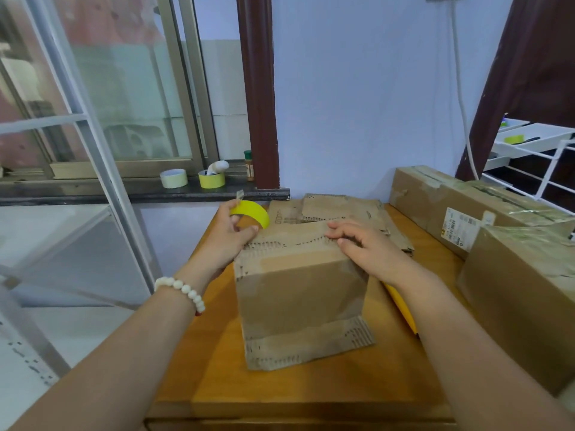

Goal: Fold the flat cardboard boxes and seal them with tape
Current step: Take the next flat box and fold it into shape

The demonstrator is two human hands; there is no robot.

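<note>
Cardboard box (pixel 301 293); yellow object (pixel 402 306) half-hidden beside

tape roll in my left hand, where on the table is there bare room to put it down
Widest bare patch of the table: between the folded box and the near edge. A narrower strip runs left of the box, near the left hand holding the tape roll. Crowded: flat cardboard behind, sealed boxes on the right.
</note>
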